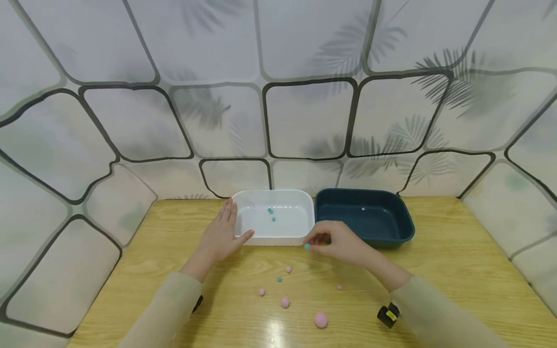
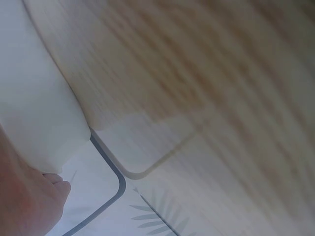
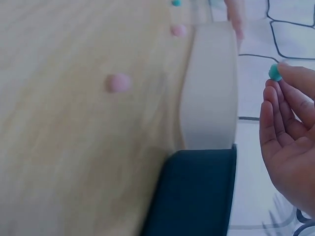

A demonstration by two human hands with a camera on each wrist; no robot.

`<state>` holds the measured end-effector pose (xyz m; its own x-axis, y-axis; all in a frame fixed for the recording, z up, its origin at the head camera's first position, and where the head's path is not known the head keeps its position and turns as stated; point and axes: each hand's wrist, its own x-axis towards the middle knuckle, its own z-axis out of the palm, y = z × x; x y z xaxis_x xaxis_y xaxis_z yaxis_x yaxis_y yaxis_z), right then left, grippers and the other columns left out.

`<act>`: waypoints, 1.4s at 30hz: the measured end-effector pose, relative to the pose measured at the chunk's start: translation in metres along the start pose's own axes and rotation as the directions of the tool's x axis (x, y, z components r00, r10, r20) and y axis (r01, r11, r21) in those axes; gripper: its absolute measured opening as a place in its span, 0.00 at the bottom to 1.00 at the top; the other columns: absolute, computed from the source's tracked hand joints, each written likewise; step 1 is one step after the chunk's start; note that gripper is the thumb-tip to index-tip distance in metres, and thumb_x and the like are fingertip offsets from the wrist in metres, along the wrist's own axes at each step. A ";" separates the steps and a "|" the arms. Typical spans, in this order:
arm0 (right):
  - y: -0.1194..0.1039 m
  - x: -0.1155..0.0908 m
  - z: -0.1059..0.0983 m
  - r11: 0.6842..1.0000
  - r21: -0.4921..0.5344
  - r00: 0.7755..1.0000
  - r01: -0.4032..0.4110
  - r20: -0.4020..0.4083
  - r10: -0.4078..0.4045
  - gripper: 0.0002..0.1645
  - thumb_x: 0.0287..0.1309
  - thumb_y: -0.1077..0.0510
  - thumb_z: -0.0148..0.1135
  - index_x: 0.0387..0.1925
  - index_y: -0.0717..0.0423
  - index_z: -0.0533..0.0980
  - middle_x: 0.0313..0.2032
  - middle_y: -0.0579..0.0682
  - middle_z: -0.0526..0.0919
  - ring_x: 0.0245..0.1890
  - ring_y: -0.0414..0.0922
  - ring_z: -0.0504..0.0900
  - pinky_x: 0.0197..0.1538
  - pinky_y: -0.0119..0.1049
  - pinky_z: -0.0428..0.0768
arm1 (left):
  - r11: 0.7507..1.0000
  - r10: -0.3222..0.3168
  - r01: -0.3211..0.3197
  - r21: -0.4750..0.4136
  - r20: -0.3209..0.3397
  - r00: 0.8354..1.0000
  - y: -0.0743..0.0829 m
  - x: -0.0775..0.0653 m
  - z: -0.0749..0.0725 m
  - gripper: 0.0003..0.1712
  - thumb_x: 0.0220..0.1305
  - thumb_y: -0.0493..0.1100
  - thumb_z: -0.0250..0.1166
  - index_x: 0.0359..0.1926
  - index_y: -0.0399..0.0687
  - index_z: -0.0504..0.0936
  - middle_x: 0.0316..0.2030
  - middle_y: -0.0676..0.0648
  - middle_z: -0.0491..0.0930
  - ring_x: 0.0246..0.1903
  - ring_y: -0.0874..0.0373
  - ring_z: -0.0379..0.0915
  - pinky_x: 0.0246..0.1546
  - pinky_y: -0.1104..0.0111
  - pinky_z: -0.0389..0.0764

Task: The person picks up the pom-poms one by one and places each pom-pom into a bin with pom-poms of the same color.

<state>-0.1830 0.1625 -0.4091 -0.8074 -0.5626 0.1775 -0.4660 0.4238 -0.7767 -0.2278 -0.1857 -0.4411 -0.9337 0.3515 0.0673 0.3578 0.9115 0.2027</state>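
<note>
My left hand rests against the left side of the white tray, its fingers straight along the wall and the thumb at the front rim. In the left wrist view, part of that hand shows beside the tray wall. Between thumb and fingertip, my right hand pinches a small teal ball by the tray's front right corner. The right wrist view shows this teal ball at the fingertips. A few small teal pieces lie inside the white tray.
A dark blue tray stands against the white tray's right side, with one small pale ball in it. Several pink balls and one teal ball lie on the wooden table in front. A patterned wall rises behind.
</note>
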 end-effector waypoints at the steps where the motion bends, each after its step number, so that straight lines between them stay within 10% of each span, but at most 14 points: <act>1: -0.001 0.004 -0.002 1.000 0.003 1.000 0.003 -0.008 -0.003 0.07 0.65 0.61 0.74 0.44 0.56 0.89 0.37 0.47 0.90 0.35 0.32 0.83 0.42 0.32 0.86 | 1.000 -0.001 0.001 0.002 -0.004 1.000 -0.001 0.000 0.000 0.59 0.77 0.69 0.54 0.82 0.25 0.44 0.83 0.28 0.40 0.84 0.35 0.38 0.84 0.46 0.52; 9: -0.008 0.039 -0.009 1.000 -0.010 0.995 0.022 -0.095 -0.023 0.10 0.66 0.62 0.73 0.47 0.62 0.88 0.38 0.53 0.91 0.36 0.36 0.85 0.44 0.34 0.87 | 1.000 0.001 -0.001 0.006 -0.002 1.000 -0.002 0.000 0.003 0.59 0.77 0.70 0.54 0.82 0.26 0.44 0.83 0.28 0.40 0.84 0.35 0.37 0.84 0.46 0.52; 21: 0.008 0.082 -0.008 0.988 -0.014 0.973 -0.155 -0.174 0.150 0.12 0.70 0.58 0.70 0.51 0.57 0.88 0.44 0.56 0.90 0.42 0.48 0.87 0.48 0.40 0.87 | 1.000 -0.001 0.001 0.017 0.005 1.000 -0.002 0.000 0.004 0.59 0.77 0.70 0.53 0.82 0.27 0.43 0.84 0.29 0.38 0.85 0.36 0.35 0.85 0.47 0.51; 42: 0.035 0.097 0.012 0.961 -0.029 0.933 -0.277 -0.247 0.261 0.12 0.70 0.59 0.70 0.51 0.58 0.88 0.45 0.56 0.91 0.45 0.51 0.88 0.52 0.43 0.87 | 1.000 -0.004 0.004 0.014 0.001 1.000 -0.001 -0.001 0.003 0.59 0.77 0.69 0.53 0.82 0.27 0.44 0.84 0.29 0.38 0.85 0.36 0.36 0.84 0.47 0.52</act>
<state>-0.2730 0.1136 -0.4262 -0.9646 -0.2387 0.1124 -0.2350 0.5834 -0.7775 -0.2270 -0.1862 -0.4445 -0.9352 0.3479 0.0658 0.3540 0.9159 0.1892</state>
